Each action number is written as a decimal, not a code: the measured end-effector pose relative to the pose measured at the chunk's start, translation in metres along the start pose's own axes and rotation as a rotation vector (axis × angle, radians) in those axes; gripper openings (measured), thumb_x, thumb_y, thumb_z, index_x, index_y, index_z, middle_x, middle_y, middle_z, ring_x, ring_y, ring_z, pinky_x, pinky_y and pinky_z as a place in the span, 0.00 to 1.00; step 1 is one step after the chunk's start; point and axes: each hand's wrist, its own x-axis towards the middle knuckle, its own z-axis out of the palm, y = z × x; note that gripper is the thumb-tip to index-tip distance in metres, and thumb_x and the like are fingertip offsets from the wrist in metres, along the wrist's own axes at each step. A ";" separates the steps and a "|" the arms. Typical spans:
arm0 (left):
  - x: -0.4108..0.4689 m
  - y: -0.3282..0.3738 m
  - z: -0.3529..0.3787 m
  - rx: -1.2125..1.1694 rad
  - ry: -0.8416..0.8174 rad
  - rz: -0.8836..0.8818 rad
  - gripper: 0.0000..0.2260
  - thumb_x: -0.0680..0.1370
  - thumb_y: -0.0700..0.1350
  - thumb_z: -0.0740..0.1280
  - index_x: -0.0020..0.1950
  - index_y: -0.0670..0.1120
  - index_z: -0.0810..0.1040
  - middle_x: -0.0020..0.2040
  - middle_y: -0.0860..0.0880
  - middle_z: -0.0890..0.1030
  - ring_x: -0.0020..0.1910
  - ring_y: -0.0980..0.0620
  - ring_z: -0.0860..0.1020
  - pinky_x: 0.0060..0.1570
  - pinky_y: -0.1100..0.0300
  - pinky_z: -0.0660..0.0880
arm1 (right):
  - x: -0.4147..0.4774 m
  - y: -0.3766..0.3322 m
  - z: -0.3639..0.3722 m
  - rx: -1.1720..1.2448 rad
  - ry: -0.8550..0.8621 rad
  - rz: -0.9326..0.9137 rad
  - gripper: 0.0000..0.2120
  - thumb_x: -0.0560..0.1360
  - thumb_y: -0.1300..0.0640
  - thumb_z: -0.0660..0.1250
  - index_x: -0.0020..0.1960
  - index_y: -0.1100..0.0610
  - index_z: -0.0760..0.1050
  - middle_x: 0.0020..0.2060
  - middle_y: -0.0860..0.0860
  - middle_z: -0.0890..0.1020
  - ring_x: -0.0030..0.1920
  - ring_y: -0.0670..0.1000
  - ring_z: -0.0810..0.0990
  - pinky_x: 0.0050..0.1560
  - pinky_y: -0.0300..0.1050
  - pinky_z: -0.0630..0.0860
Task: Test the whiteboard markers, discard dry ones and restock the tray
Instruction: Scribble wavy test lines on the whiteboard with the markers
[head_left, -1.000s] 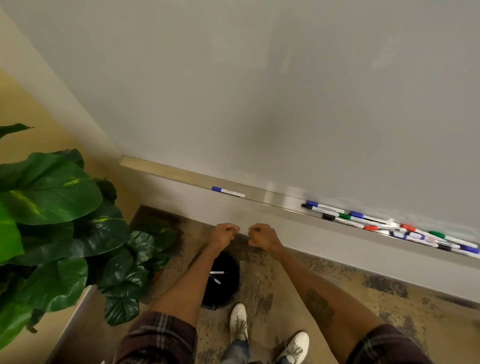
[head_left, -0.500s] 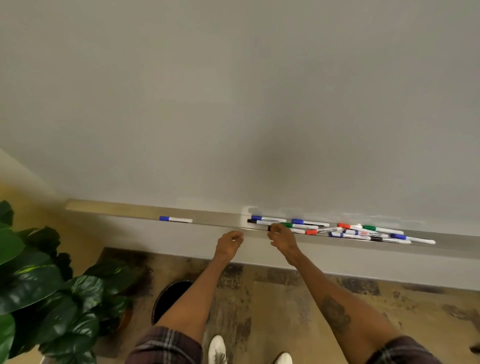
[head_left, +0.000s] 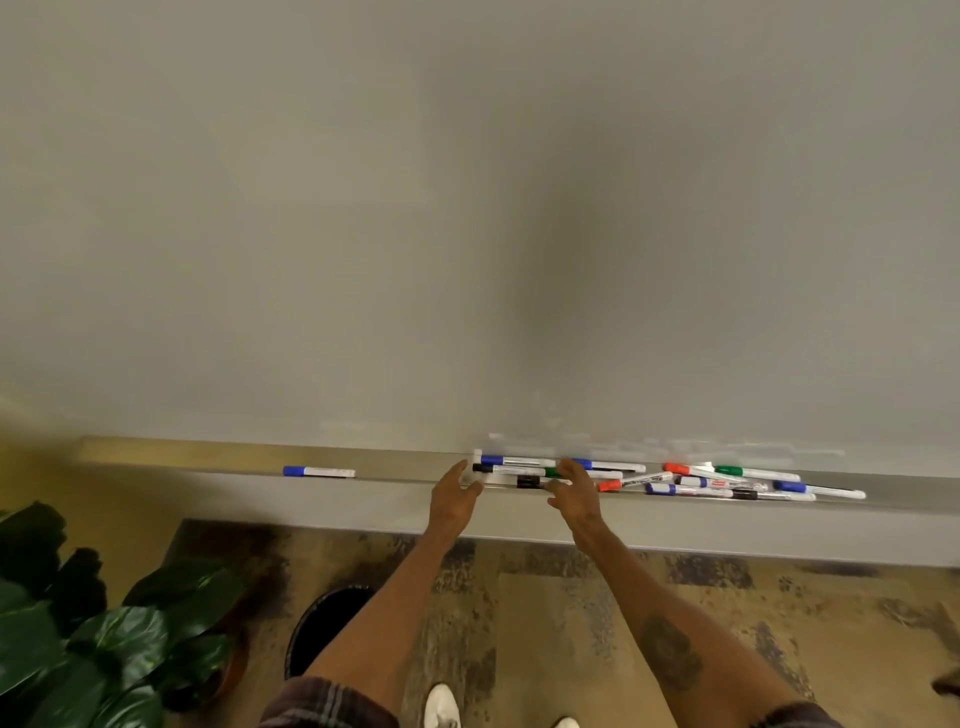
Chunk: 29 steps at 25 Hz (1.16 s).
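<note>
Nearest the viewer, low on the floor, a dark bin stands just left of the left forearm, with a leafy plant further left; that bin looks like the place for dry markers. Beyond it both arms reach forward to the tray that runs left to right along the foot of the whiteboard. The left hand is spread, fingers loose, at the near lip of the tray, touching or nearly touching the left end of the marker pile; it grips nothing that can be seen. The right hand is also spread, fingers curled over a black-capped marker at the near edge of the pile, but whether it has closed on it cannot be told. The markers lie with their long axes along the tray, so they cross the line of reach, and the bulk of the pile stretches away to the right of the right hand. That hand is the nearer for the next pick, in my judgement, with a pinch across the barrel. A lone blue-capped marker lies well apart to the left, nearer the left hand. The whiteboard above shows no test strokes.
</note>
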 end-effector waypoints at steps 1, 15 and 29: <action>0.007 0.000 0.001 -0.048 -0.012 -0.015 0.25 0.81 0.42 0.65 0.77 0.44 0.64 0.75 0.43 0.68 0.72 0.41 0.69 0.72 0.47 0.66 | 0.004 -0.002 0.004 -0.010 0.027 -0.017 0.22 0.79 0.68 0.64 0.71 0.59 0.67 0.60 0.53 0.74 0.59 0.57 0.77 0.61 0.56 0.78; 0.059 0.006 0.030 -0.119 -0.120 -0.084 0.13 0.79 0.35 0.63 0.63 0.44 0.71 0.56 0.41 0.77 0.48 0.46 0.79 0.46 0.56 0.79 | 0.042 0.006 0.018 -0.147 0.065 0.014 0.08 0.77 0.66 0.64 0.57 0.61 0.74 0.51 0.61 0.79 0.50 0.58 0.80 0.54 0.53 0.82; 0.030 0.034 0.025 -0.709 0.181 -0.084 0.10 0.76 0.33 0.70 0.57 0.38 0.80 0.49 0.43 0.80 0.48 0.45 0.81 0.41 0.63 0.82 | 0.009 -0.010 0.009 -0.082 0.233 -0.265 0.08 0.78 0.62 0.67 0.58 0.60 0.78 0.55 0.57 0.78 0.54 0.54 0.79 0.58 0.46 0.79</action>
